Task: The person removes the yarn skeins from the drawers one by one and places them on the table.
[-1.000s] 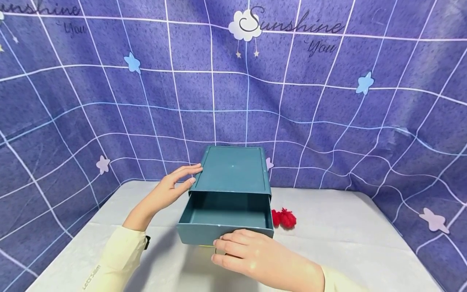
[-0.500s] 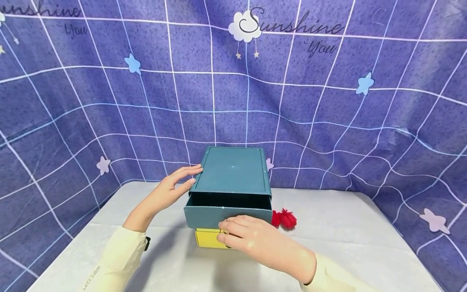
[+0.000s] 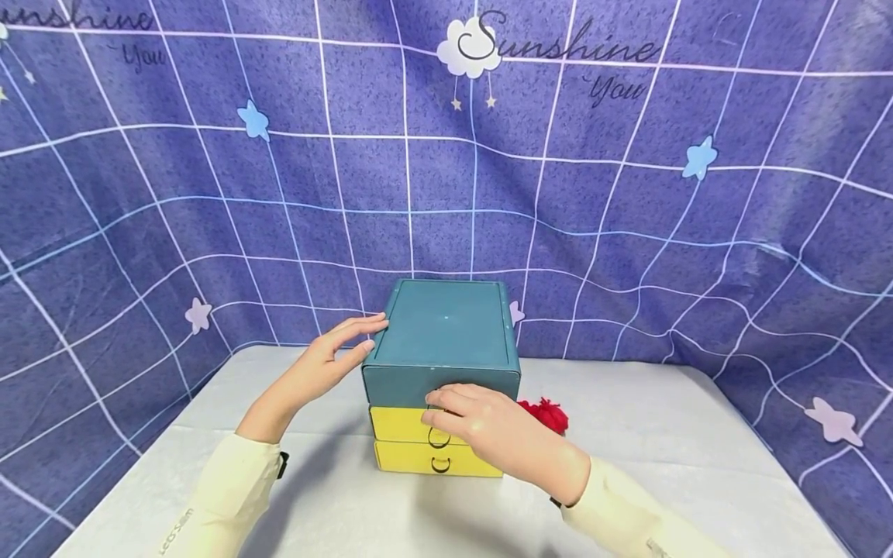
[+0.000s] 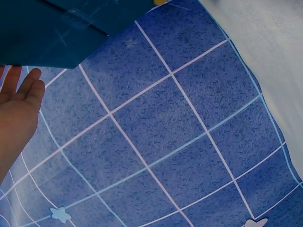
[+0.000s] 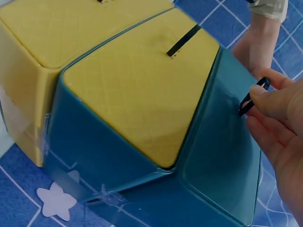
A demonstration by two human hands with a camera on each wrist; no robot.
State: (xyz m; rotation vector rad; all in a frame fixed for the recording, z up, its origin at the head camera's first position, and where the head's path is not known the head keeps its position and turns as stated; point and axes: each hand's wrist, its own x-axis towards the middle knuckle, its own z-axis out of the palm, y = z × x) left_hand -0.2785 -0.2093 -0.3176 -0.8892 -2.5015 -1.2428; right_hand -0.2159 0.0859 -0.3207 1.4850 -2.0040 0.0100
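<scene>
A small drawer unit (image 3: 446, 322) with a dark green top stands on the table. Its top drawer (image 3: 398, 385) is green and sits flush with the frame. Below it are a yellow middle drawer (image 3: 394, 424) and a yellow bottom drawer (image 3: 405, 459), both pushed in, with black loop handles. My right hand (image 3: 497, 428) is at the green front; the right wrist view shows thumb and finger pinching its black loop handle (image 5: 244, 104). My left hand (image 3: 328, 358), fingers extended, rests against the unit's upper left side.
A red yarn-like bundle (image 3: 549, 416) lies on the table just right of the unit, partly hidden behind it and my right forearm. The table (image 3: 670, 465) has a white cover. A blue-purple gridded cloth (image 3: 593, 194) hangs behind and at both sides.
The green top drawer has slid from well open to fully in, my right hand moving forward with it. Both yellow drawer fronts have come into sight. My left hand has stayed in place.
</scene>
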